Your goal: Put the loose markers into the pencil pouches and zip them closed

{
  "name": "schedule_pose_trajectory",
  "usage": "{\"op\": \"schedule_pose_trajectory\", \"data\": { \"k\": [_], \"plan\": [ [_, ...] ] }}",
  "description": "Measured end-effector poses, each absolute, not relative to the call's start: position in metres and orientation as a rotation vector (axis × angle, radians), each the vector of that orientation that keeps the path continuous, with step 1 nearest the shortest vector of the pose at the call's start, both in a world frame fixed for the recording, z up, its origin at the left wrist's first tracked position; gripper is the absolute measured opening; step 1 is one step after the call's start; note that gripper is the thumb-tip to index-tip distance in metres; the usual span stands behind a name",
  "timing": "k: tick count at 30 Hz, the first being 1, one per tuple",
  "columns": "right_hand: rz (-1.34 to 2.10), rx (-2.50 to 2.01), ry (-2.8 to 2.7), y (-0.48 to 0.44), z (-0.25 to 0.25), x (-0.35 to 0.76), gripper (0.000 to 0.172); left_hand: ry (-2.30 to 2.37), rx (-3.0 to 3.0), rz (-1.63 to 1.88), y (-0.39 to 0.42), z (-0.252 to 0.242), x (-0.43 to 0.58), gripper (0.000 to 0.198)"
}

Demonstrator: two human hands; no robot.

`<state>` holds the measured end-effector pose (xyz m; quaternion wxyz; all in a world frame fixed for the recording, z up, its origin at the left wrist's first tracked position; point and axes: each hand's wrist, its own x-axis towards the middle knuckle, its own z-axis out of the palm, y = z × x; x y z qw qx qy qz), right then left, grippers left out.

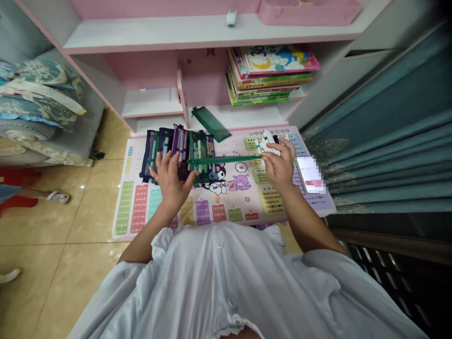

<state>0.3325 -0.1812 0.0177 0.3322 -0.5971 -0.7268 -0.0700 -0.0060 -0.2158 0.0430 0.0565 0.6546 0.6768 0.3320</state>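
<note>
Head view shows, at far left, a patterned sofa cushion (42, 92) beside the tiled floor. Next, on a printed multiplication mat (132, 188), you have a row of zippered mesh pencil pouches (180, 153) standing close together, their long sides running away from you. Colored pens (181, 148) stand packed inside them. Your left hand (172, 181) is open, with fingers spread, and it rests palm down on the near edge of these pouches. A long green strip (226, 160) points left to right, nearly level, from the pouches across to your right hand (279, 167). This hand is partly closed and pinches the strip's right end. White markers (269, 142) lie just behind these fingers; you cannot tell if the hand holds them too. Above the strip, a green mesh pouch (211, 124) lies alone, tilted diagonally. Farther right, a lit phone (310, 175) lies on the mat, near a teal curtain (384, 141).
</note>
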Motion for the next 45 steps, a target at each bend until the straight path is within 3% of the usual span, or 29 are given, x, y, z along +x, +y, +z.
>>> {"op": "schedule_pose_trajectory", "data": {
  "k": [5,10,21,29,41,45],
  "plan": [
    [-0.08,-1.537,-1.91,-0.214,0.009,0.34,0.034,1.884,2.134,0.874,-0.243,0.042,-0.01,0.026],
    [0.025,-1.451,-1.962,-0.231,-0.005,0.337,0.033,1.711,2.221,0.805,-0.26,0.026,-0.015,0.013],
    [0.11,-1.468,-2.019,-0.238,-0.025,0.331,0.025,1.706,2.169,0.678,-0.266,-0.002,-0.021,0.015],
    [0.133,-1.562,-2.006,-0.24,-0.009,0.317,0.017,1.698,2.176,0.628,-0.26,-0.002,-0.022,0.011],
    [0.387,-1.17,-2.349,-0.239,0.013,0.189,0.023,1.66,2.151,0.536,-0.257,0.006,-0.017,0.012],
    [0.429,-1.129,-2.405,-0.234,0.013,0.177,0.01,1.678,2.156,0.541,-0.257,0.006,-0.018,0.011]
  ]
}}
